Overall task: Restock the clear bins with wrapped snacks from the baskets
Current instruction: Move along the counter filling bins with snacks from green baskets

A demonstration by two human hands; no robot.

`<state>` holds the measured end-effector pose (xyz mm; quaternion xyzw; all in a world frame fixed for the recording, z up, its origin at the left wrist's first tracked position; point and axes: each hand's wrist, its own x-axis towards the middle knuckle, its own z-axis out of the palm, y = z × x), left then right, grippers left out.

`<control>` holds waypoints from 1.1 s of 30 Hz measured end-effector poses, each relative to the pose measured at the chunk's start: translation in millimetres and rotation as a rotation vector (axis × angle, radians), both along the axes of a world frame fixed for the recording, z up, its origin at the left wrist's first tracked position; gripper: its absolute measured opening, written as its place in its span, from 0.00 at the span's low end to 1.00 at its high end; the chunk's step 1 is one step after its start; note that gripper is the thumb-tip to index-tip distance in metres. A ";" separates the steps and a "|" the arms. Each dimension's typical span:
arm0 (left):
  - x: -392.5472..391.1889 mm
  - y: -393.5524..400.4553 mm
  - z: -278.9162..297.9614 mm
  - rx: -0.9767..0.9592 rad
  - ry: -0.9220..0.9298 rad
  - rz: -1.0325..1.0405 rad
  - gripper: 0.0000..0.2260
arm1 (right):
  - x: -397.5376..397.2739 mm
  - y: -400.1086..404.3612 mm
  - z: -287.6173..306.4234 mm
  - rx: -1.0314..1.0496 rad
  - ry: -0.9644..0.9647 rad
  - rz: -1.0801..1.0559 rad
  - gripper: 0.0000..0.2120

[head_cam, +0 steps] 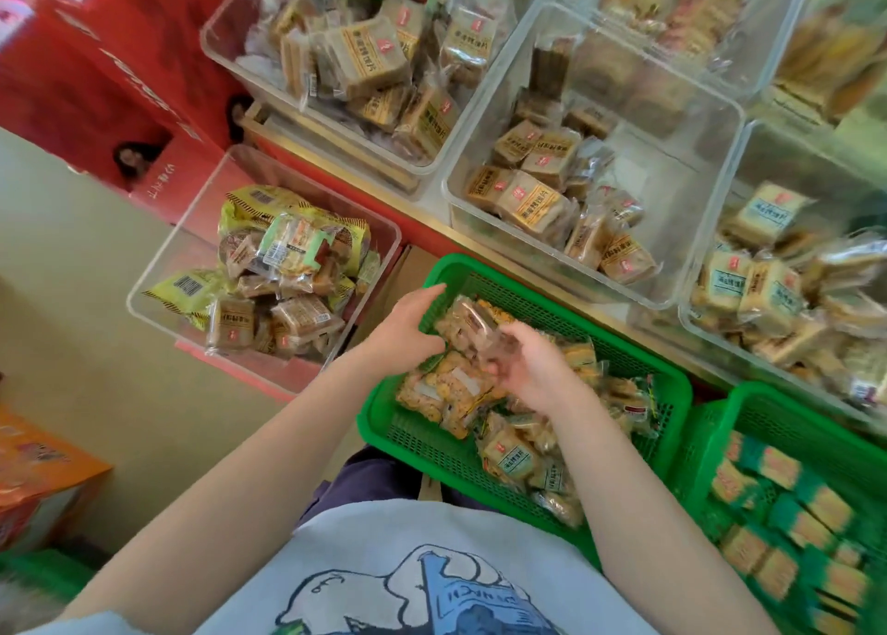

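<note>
Both hands work over the green basket, at its far left corner. Right hand has fingers curled round a clear-wrapped snack pack, lifted just above the pile. Left hand rests at the basket's left rim, fingers bent toward the same pack; whether it pinches the wrapper I cannot tell (motion blur). Judgement: packs are light, film is slick and crinkly, contents likely crumbly, so grip across the flat faces, not the sealed ends, gentle squeeze. Nearest clear bin sits just beyond the basket, half filled
</note>
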<state>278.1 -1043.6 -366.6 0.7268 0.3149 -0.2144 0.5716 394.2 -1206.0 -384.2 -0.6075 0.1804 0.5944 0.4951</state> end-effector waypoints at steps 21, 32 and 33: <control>107.6 -36.4 83.9 0.600 -0.308 -0.144 0.23 | 68.0 -51.8 116.8 -0.057 -0.536 -0.243 0.14; 78.8 -27.6 48.4 0.835 -0.112 -0.621 0.40 | 124.3 16.4 82.8 -0.140 -0.662 -0.239 0.15; 79.5 -27.4 48.2 0.833 -0.105 -0.626 0.40 | 120.7 13.2 84.4 -0.132 -0.666 -0.252 0.15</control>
